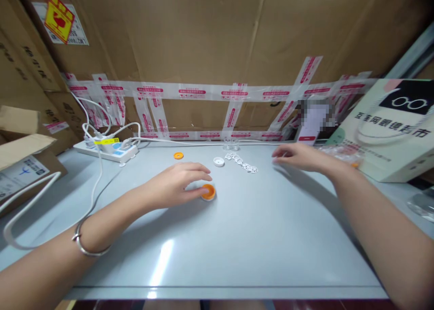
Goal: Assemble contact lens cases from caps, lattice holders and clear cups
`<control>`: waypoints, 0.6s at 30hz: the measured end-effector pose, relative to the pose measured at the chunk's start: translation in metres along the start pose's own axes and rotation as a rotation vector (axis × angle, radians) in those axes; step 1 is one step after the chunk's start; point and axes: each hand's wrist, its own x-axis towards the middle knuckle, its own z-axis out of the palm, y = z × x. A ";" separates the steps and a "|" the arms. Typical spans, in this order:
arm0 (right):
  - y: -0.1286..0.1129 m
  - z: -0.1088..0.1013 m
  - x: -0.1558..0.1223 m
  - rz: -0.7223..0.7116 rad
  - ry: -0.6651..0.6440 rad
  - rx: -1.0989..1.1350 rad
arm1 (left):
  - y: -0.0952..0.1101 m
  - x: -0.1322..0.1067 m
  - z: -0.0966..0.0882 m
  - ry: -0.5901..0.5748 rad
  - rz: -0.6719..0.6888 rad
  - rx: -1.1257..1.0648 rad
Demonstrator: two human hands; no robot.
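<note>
A small round orange dish-like piece (pixel 210 191) with a pale lower edge rests on the table. My left hand (pixel 183 183) is beside it, thumb tip over its left rim and fingers apart above it; I cannot tell whether the thumb presses on it. On the right, my right hand (pixel 296 156) hovers over the table with loosely bent fingers, and nothing shows in them. Between the hands lie a white round cap (pixel 219 162) and a row of small white cut-out pieces (pixel 241 162). A flat orange ring (pixel 178 155) lies behind my left hand.
Small clear cups (pixel 231 144) stand near the back. A white power strip (pixel 106 150) with cables is at the back left, beside an open carton (pixel 25 158). At right are a large printed box (pixel 386 133) and a clear plastic item (pixel 422 205). Taped cardboard (pixel 203 38) walls the back.
</note>
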 end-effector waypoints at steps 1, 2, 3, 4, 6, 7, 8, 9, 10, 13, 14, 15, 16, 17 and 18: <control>-0.007 0.006 0.001 -0.040 -0.033 0.033 | 0.000 0.000 0.000 0.001 0.000 0.003; -0.014 0.012 0.002 -0.085 -0.077 0.070 | -0.001 0.000 0.000 0.002 0.000 0.006; -0.020 0.019 0.003 -0.117 -0.102 0.095 | -0.001 0.000 0.000 0.005 0.000 0.010; -0.024 0.024 0.003 -0.145 -0.106 0.110 | -0.001 0.000 0.000 0.006 0.000 0.013; -0.029 0.034 0.005 -0.190 -0.073 0.123 | -0.001 0.000 0.000 0.004 -0.001 0.015; -0.029 0.037 0.005 -0.211 -0.053 0.127 | -0.001 0.000 0.000 0.001 -0.004 0.016; -0.029 0.039 0.006 -0.226 -0.041 0.136 | -0.001 0.000 0.000 -0.001 -0.009 0.017; -0.028 0.040 0.006 -0.232 -0.040 0.153 | 0.000 0.000 -0.001 -0.003 -0.011 0.017; -0.028 0.039 0.006 -0.229 -0.048 0.177 | 0.000 0.000 -0.002 -0.005 -0.013 0.017; -0.030 0.032 0.003 -0.164 -0.063 0.312 | -0.001 0.000 -0.004 0.009 -0.023 0.010; -0.033 0.030 0.001 -0.142 -0.044 0.385 | -0.002 0.000 -0.005 0.020 -0.030 0.003; -0.039 0.028 -0.001 -0.128 -0.010 0.469 | -0.002 0.000 -0.006 0.032 -0.040 -0.007; -0.046 0.027 -0.004 -0.123 0.036 0.564 | -0.003 0.001 -0.006 0.045 -0.052 -0.020; -0.054 0.028 -0.007 -0.127 0.084 0.662 | -0.003 0.002 -0.005 0.060 -0.065 -0.040; -0.064 0.029 -0.011 -0.130 0.121 0.759 | -0.003 0.003 -0.004 0.079 -0.088 -0.065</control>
